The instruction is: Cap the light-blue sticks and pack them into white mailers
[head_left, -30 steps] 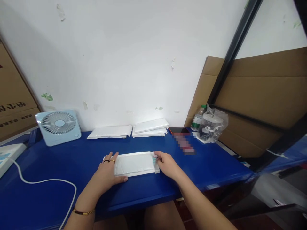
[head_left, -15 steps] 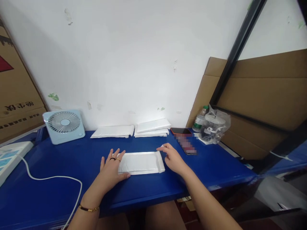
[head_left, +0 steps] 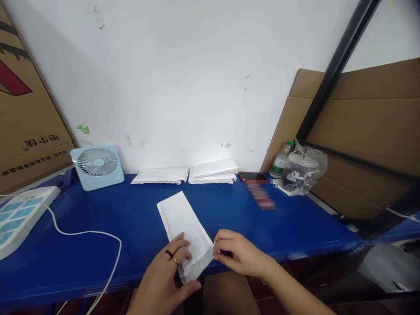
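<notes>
A white padded envelope (head_left: 183, 227) lies lengthwise on the blue table (head_left: 295, 223), its near end at the table's front edge and its far end pointing toward the wall. The left hand (head_left: 166, 275) rests on that near end with fingers together, thumb under the corner. The right hand (head_left: 241, 253), just right of the envelope, pinches its near right edge.
</notes>
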### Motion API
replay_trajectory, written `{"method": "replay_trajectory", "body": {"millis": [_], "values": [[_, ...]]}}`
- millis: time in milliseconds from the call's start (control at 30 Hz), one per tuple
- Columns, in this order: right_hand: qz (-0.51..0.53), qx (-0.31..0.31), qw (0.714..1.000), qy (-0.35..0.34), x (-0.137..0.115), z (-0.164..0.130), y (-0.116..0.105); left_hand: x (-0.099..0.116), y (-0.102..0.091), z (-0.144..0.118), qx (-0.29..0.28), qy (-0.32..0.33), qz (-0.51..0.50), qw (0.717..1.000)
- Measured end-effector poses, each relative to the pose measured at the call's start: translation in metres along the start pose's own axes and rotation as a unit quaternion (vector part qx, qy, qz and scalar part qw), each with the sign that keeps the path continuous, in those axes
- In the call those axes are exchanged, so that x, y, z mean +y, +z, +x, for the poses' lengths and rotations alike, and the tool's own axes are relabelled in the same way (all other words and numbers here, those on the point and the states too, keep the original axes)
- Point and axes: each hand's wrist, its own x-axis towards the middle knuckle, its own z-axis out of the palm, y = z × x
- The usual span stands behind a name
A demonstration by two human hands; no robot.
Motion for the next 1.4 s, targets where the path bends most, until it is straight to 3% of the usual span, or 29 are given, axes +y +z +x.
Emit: {"method": "replay_trajectory", "body": {"millis": [133, 300, 400, 500, 567, 733, 900, 1000, 1100, 1133, 1200, 1300, 1400], "values": [[0.026, 0.063, 0.996, 0.055, -0.002, 0.015, 0.01, 0.002, 0.001, -0.001, 0.01, -0.007, 0.023, 1.0], [-0.037, 0.125, 0.987, 0.099, 0.005, 0.028, 0.025, 0.01, 0.004, 0.008, 0.042, -0.058, 0.046, 0.996], [-0.131, 0.162, 0.978, 0.024, 0.003, 0.021, 0.03, 0.014, 0.004, 0.014, 0.045, -0.089, 0.033, 0.994], [-0.211, 0.114, 0.966, -0.095, -0.003, 0.014, 0.037, 0.013, 0.001, 0.019, 0.045, -0.107, 0.013, 0.993], [-0.231, 0.088, 0.961, -0.124, -0.008, 0.012, 0.042, 0.01, -0.001, 0.023, 0.049, -0.121, -0.007, 0.991], [-0.239, 0.096, 0.961, -0.096, -0.007, 0.017, 0.046, 0.001, -0.003, 0.038, 0.045, -0.134, -0.039, 0.989], [-0.283, 0.133, 0.946, -0.084, 0.002, 0.023, 0.035, 0.008, -0.007, 0.059, 0.025, -0.127, -0.073, 0.989], [-0.253, 0.172, 0.95, -0.069, 0.008, 0.032, 0.016, 0.014, -0.017, 0.066, 0.084, -0.083, -0.148, 0.982], [-0.114, 0.263, 0.958, 0.031, 0.019, 0.059, -0.012, 0.009, -0.028, 0.064, 0.255, -0.059, -0.195, 0.945], [-0.048, 0.313, 0.945, 0.082, 0.026, 0.074, -0.021, 0.004, -0.029, 0.062, 0.306, -0.064, -0.199, 0.929], [0.111, 0.347, 0.921, 0.139, 0.041, 0.113, -0.031, -0.008, -0.029, 0.058, 0.367, -0.085, -0.206, 0.903], [0.284, 0.323, 0.877, 0.214, 0.064, 0.185, -0.028, -0.025, -0.023, 0.054, 0.367, -0.107, -0.217, 0.898], [0.253, 0.315, 0.878, 0.255, 0.08, 0.248, -0.011, -0.034, -0.018, 0.056, 0.342, -0.105, -0.223, 0.907]]}}
